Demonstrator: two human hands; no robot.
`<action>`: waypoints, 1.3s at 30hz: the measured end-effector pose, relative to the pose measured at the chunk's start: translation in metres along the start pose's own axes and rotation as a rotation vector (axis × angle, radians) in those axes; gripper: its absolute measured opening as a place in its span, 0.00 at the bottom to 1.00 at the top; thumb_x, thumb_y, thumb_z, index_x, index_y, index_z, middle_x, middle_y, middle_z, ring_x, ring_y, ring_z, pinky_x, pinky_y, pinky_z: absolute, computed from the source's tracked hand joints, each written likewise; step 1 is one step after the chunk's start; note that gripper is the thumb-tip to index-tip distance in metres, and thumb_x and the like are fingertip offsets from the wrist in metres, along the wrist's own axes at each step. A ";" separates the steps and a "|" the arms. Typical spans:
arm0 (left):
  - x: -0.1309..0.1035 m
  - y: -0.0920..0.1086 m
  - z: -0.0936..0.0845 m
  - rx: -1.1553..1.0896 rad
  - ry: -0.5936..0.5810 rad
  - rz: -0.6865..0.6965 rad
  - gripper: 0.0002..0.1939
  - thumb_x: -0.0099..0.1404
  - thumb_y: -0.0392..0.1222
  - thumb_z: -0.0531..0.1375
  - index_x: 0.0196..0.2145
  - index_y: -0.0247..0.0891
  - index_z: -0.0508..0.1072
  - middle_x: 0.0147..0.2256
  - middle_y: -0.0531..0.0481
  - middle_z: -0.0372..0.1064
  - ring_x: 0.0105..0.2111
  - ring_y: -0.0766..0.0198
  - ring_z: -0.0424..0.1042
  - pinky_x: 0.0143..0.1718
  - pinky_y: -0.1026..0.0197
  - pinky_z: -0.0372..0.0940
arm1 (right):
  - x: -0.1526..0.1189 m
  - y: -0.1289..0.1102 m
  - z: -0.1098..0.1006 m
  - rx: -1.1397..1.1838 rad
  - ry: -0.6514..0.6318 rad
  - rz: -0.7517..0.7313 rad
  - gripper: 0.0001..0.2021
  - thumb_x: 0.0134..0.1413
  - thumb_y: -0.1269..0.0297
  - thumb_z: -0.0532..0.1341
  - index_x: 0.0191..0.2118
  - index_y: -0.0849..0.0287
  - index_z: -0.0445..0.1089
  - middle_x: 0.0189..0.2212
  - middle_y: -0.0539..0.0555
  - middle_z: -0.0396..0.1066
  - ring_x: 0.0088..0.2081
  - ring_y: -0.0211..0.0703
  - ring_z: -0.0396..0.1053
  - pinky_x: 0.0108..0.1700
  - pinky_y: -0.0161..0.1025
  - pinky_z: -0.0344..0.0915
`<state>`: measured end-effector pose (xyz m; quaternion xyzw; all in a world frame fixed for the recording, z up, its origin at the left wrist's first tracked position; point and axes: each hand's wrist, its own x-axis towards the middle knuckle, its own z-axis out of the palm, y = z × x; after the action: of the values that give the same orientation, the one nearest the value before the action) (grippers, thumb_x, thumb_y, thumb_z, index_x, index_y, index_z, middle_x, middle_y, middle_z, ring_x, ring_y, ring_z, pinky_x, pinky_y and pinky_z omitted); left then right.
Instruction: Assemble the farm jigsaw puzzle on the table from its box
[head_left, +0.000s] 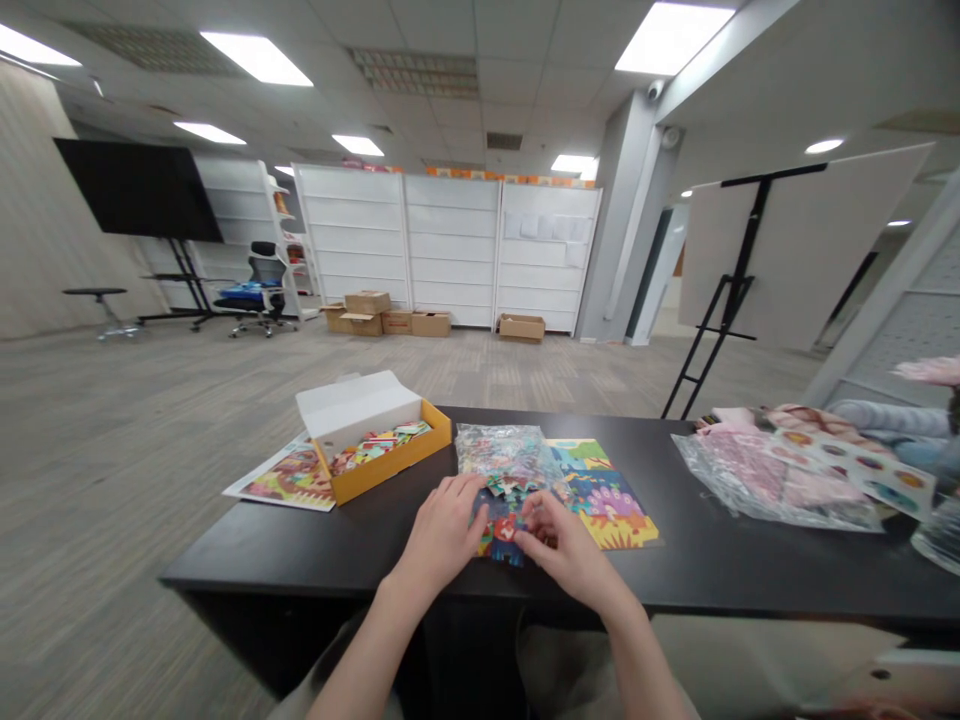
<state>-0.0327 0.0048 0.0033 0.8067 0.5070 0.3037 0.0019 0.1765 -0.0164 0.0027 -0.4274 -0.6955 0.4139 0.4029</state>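
Observation:
Joined puzzle pieces (506, 532) with a dark blue and red picture lie on the black table between my hands. My left hand (448, 525) lies flat on the left edge of them, its fingers stretched out. On the right, my right hand (559, 540) has its fingers curled at the pieces' edge; whatever is between the fingertips is too small to tell. Just beyond my hands is a clear plastic bag (504, 450) with pieces in it. A colourful picture sheet (611, 505) lies partly under the bag, to the right.
An open yellow box (394, 465) full of puzzle pieces stands at the left on another printed sheet (289, 475). Plastic-wrapped pink fabric (772, 475) and a sticker sheet (855, 465) lie at the right. The black table's (315, 560) front edge is close to my forearms.

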 end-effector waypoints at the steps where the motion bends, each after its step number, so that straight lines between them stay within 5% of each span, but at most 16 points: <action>1: 0.000 0.000 0.001 -0.024 0.015 -0.006 0.17 0.69 0.37 0.54 0.54 0.40 0.70 0.52 0.44 0.72 0.52 0.53 0.70 0.55 0.48 0.68 | 0.001 0.000 -0.001 0.030 0.024 -0.017 0.08 0.60 0.60 0.62 0.40 0.55 0.63 0.28 0.45 0.64 0.26 0.35 0.62 0.29 0.33 0.59; 6: 0.003 0.001 0.002 -0.131 0.128 -0.027 0.20 0.69 0.34 0.52 0.57 0.39 0.68 0.55 0.44 0.71 0.54 0.54 0.69 0.57 0.48 0.66 | 0.015 0.006 0.003 0.087 0.205 -0.007 0.10 0.59 0.55 0.60 0.36 0.57 0.69 0.30 0.50 0.69 0.27 0.37 0.64 0.28 0.34 0.60; 10: 0.004 0.003 0.003 -0.183 0.158 -0.015 0.22 0.69 0.33 0.51 0.59 0.39 0.66 0.57 0.43 0.69 0.56 0.55 0.68 0.59 0.49 0.65 | 0.030 0.015 0.017 0.080 0.335 0.006 0.15 0.57 0.53 0.60 0.42 0.58 0.72 0.39 0.58 0.75 0.38 0.47 0.72 0.35 0.39 0.69; 13: 0.004 0.006 0.005 -0.178 0.145 -0.016 0.23 0.70 0.33 0.49 0.61 0.37 0.63 0.59 0.41 0.66 0.58 0.55 0.66 0.61 0.48 0.63 | 0.034 0.019 0.026 -0.014 0.295 -0.041 0.21 0.60 0.55 0.57 0.55 0.58 0.69 0.53 0.62 0.73 0.52 0.53 0.71 0.48 0.46 0.72; 17: 0.004 0.010 0.006 -0.132 0.108 -0.015 0.25 0.69 0.33 0.49 0.63 0.36 0.61 0.61 0.39 0.64 0.59 0.53 0.64 0.61 0.46 0.62 | 0.028 0.017 0.022 -0.248 0.196 -0.117 0.30 0.59 0.62 0.57 0.68 0.55 0.58 0.66 0.59 0.60 0.66 0.51 0.58 0.64 0.52 0.60; 20: 0.004 0.013 0.006 -0.091 0.080 0.002 0.26 0.69 0.34 0.51 0.63 0.39 0.61 0.60 0.40 0.65 0.58 0.52 0.65 0.60 0.46 0.63 | 0.018 0.008 0.007 -0.318 0.202 -0.139 0.23 0.60 0.62 0.56 0.60 0.54 0.68 0.61 0.58 0.67 0.62 0.51 0.63 0.59 0.49 0.65; 23: 0.004 0.015 0.005 -0.035 0.065 0.021 0.22 0.70 0.35 0.52 0.60 0.40 0.66 0.59 0.41 0.66 0.58 0.52 0.65 0.57 0.46 0.64 | 0.006 0.001 -0.020 -0.319 0.294 -0.069 0.17 0.62 0.56 0.55 0.48 0.57 0.76 0.47 0.59 0.77 0.43 0.49 0.75 0.43 0.43 0.71; 26: 0.003 0.017 0.003 0.023 0.042 0.046 0.15 0.70 0.37 0.54 0.52 0.41 0.72 0.60 0.42 0.65 0.60 0.50 0.63 0.57 0.45 0.63 | -0.009 0.009 -0.060 -0.414 0.540 0.102 0.19 0.60 0.49 0.55 0.41 0.58 0.77 0.32 0.57 0.78 0.31 0.47 0.73 0.36 0.42 0.68; 29: 0.003 0.017 0.003 0.057 0.009 0.061 0.14 0.70 0.37 0.55 0.50 0.40 0.73 0.61 0.42 0.65 0.61 0.49 0.61 0.59 0.44 0.61 | -0.026 0.034 -0.100 -0.649 0.761 0.335 0.20 0.56 0.50 0.56 0.44 0.58 0.76 0.38 0.60 0.78 0.34 0.51 0.74 0.39 0.44 0.68; 33: 0.005 0.016 0.008 0.062 -0.049 0.081 0.17 0.69 0.36 0.56 0.55 0.39 0.71 0.58 0.43 0.69 0.60 0.50 0.63 0.60 0.45 0.59 | -0.037 0.059 -0.125 -0.866 0.661 0.522 0.29 0.55 0.42 0.56 0.48 0.64 0.76 0.46 0.69 0.75 0.46 0.59 0.75 0.44 0.46 0.68; 39: 0.007 0.017 0.012 0.029 -0.154 0.110 0.16 0.69 0.37 0.57 0.53 0.40 0.72 0.54 0.44 0.73 0.57 0.51 0.66 0.58 0.46 0.60 | -0.026 0.050 -0.115 -0.935 0.549 0.570 0.27 0.56 0.42 0.56 0.46 0.60 0.77 0.46 0.67 0.73 0.45 0.59 0.75 0.43 0.46 0.68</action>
<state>-0.0112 0.0055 0.0023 0.8543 0.4644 0.2330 0.0127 0.3027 0.0007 -0.0104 -0.8193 -0.5325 0.0313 0.2105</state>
